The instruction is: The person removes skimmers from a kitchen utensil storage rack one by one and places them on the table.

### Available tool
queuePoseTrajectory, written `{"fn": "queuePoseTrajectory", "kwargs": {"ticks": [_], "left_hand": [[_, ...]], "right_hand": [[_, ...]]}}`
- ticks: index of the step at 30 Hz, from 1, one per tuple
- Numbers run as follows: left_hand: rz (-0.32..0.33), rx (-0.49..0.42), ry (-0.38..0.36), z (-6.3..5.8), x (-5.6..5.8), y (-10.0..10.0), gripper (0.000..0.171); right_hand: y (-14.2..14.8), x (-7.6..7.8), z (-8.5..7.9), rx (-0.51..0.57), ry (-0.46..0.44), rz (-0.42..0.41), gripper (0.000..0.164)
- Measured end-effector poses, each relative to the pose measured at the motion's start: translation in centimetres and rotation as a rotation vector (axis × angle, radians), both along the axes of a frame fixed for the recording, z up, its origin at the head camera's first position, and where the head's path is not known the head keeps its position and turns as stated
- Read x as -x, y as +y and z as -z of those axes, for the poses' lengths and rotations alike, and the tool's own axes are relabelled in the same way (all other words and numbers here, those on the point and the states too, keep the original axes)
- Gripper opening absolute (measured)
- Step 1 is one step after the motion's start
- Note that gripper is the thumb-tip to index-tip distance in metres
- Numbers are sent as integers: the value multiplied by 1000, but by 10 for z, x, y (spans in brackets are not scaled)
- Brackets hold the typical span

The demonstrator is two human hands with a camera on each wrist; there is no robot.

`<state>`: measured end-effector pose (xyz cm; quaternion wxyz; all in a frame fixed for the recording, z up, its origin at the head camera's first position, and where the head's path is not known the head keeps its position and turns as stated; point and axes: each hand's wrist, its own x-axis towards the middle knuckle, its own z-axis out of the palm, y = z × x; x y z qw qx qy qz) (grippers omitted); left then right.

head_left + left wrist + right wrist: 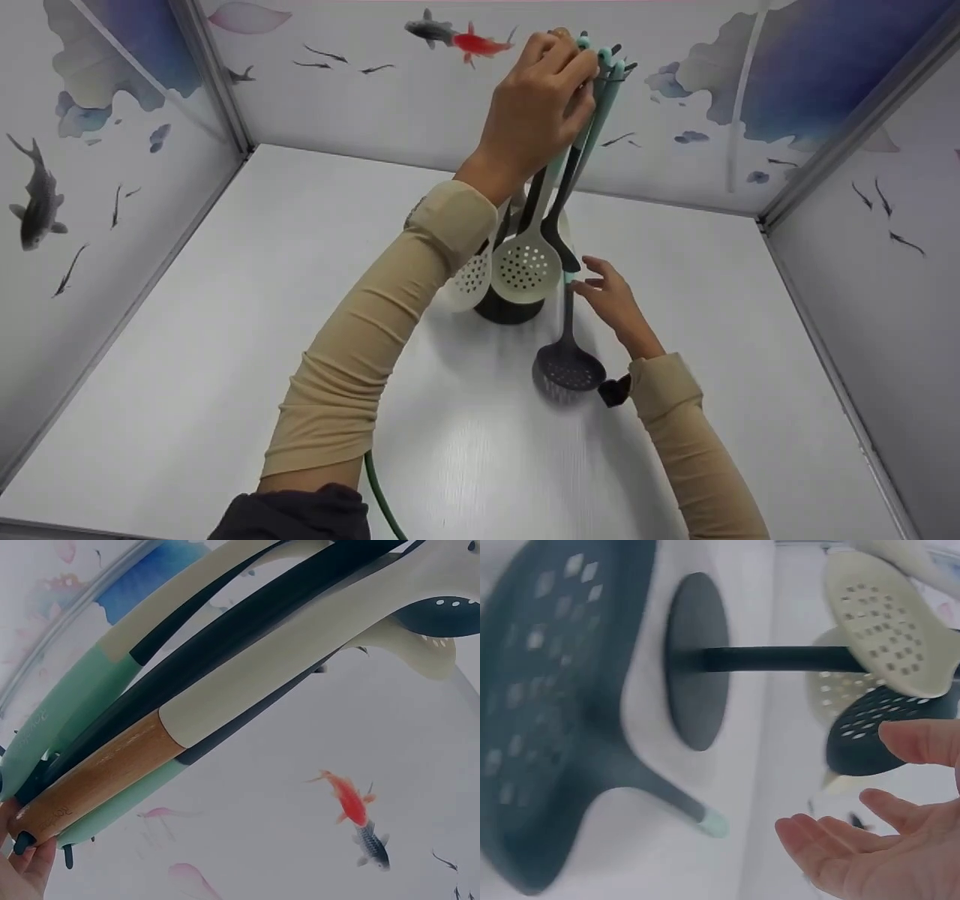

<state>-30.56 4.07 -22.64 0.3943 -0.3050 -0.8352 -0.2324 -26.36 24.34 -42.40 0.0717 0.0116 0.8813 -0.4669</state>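
My left hand (pixel 536 101) is at the top of a utensil stand, its fingers curled round the upper end of a cream utensil's brown handle (pixel 97 776). Other utensils with mint-green handles (pixel 64 709) hang beside it. Below are cream slotted skimmers (pixel 526 266) and a black utensil (pixel 559 240). My right hand (pixel 611 300) has its fingers spread, with nothing between them in the right wrist view. Near it, a dark slotted skimmer (pixel 570 366) with a mint-green handle part (pixel 714 823) is low over the white table, apart from the fingers and blurred.
The stand's round black base (pixel 697 660) rests on the white table (pixel 300 262). Panels painted with fish (pixel 472 41) enclose the back and sides. A green cable (pixel 381 495) runs beneath my left forearm.
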Motion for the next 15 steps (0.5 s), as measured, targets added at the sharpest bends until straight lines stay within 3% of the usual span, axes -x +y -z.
{"fn": "queuePoseTrajectory", "kwargs": {"ticks": [6,10,15], "left_hand": [[-9,10,-5,-1,3,2,33],[-12,15,0,-1,4,3,33],[-16,16,0,-2,4,4,33]], "right_hand": [[-10,-3,-27,79,157,26,47],[-22,-7,-45,190,304,42,37],[-44,-16,-75,318,447,-10,33]]}}
